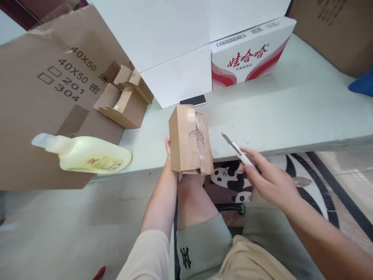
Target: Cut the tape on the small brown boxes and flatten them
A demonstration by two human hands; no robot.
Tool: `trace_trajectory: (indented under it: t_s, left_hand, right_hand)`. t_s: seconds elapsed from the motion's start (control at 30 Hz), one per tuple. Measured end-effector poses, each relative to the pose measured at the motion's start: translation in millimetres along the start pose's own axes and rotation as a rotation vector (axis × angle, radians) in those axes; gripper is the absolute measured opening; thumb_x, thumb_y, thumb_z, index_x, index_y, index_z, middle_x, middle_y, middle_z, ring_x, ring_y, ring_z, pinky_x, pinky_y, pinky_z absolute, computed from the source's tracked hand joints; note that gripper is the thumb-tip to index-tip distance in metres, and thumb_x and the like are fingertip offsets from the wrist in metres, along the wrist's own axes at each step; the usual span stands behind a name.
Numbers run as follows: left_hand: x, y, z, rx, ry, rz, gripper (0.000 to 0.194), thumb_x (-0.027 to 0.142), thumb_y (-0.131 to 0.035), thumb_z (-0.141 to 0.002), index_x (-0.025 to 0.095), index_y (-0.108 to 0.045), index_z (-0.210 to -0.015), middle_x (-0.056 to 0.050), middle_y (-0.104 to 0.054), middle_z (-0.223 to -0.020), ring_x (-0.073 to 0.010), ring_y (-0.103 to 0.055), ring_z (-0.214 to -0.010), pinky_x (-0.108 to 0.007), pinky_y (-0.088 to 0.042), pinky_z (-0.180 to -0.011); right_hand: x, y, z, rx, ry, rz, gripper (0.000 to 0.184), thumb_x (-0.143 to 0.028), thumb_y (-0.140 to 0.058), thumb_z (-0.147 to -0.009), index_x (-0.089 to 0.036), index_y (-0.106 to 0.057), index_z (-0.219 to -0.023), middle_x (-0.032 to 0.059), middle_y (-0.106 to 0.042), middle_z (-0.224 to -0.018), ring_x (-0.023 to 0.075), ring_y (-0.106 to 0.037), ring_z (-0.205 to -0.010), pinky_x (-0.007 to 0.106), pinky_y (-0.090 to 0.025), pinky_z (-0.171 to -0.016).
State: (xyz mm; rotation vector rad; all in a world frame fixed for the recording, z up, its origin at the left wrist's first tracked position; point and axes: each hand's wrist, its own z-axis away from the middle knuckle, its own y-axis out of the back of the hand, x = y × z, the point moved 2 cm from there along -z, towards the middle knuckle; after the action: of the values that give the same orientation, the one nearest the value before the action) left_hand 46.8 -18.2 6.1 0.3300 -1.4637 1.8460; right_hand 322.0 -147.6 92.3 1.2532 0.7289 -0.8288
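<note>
My left hand (168, 147) grips a small brown cardboard box (186, 138) from its left side, mostly hidden behind it. The box is tilted at the table's front edge, and its taped seam with torn, printed flaps faces up toward me. To the right of it, my right hand (269, 179) is closed around a white box cutter (243, 155). Its blade is out, pointing up and left toward the box, with a gap between blade and cardboard.
The pale table (291, 112) carries a yellow pump bottle (94, 153), opened small boxes (128, 105), a phone (194, 100) and a white-and-red carton (250, 58). Large cardboard (35, 105) stands at left, white panels (177, 74) behind. A blue object (363, 83) is at the right edge.
</note>
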Motion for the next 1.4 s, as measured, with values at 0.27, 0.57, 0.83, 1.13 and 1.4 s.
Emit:
trace_trajectory:
  t_s: [0.27,0.57,0.83,1.13,1.4]
  left_hand:
    - [-5,2.2,-2,0.019,-0.031,-0.079,0.074,0.071,-0.047,-0.080,0.014,-0.067,-0.123,-0.017,-0.074,-0.117,-0.0384,-0.066,-0.111,-0.054,-0.051,-0.095]
    - [-3,-3.1,1,0.001,-0.045,-0.069,0.076,0.067,-0.031,-0.089,0.009,-0.067,-0.123,-0.018,-0.075,-0.113,-0.0399,-0.065,-0.108,-0.052,-0.051,-0.093]
    - [0,2.4,-4,0.032,-0.143,-0.057,0.064,0.063,-0.043,-0.084,0.012,-0.072,-0.108,-0.015,-0.076,-0.102,-0.0338,-0.070,-0.096,-0.046,-0.054,-0.088]
    - [1,1.8,-5,0.033,-0.155,-0.046,0.064,0.064,-0.048,-0.080,0.016,-0.070,-0.115,-0.015,-0.076,-0.109,-0.0354,-0.069,-0.104,-0.047,-0.054,-0.091]
    - [0,5.8,-7,0.054,-0.167,-0.019,0.059,0.060,-0.040,-0.087,0.015,-0.071,-0.110,-0.012,-0.076,-0.106,-0.0337,-0.068,-0.102,-0.046,-0.054,-0.091]
  right_hand:
    - [-43,-27,-56,-0.026,0.220,-0.057,0.060,-0.023,-0.039,-0.094,-0.019,-0.045,-0.154,0.0071,-0.075,-0.098,0.0142,-0.056,-0.061,0.028,-0.048,-0.064]
    - [-51,-38,-60,-0.072,0.263,-0.005,0.063,-0.020,-0.037,-0.093,-0.018,-0.042,-0.156,0.0054,-0.074,-0.093,0.0155,-0.058,-0.067,0.027,-0.048,-0.068]
    - [-40,-34,-42,-0.189,0.282,0.018,0.060,-0.020,-0.041,-0.093,-0.019,-0.048,-0.153,0.0002,-0.068,-0.073,0.0118,-0.048,-0.055,0.023,-0.042,-0.058]
    - [-16,-18,0,-0.200,0.182,-0.120,0.055,-0.025,-0.044,-0.093,-0.020,-0.056,-0.146,0.0008,-0.069,-0.078,0.0113,-0.053,-0.057,0.022,-0.046,-0.055]
    - [-6,-31,7,-0.181,0.125,-0.152,0.048,-0.031,-0.042,-0.097,-0.018,-0.052,-0.142,0.0002,-0.065,-0.078,0.0147,-0.055,-0.061,0.026,-0.044,-0.057]
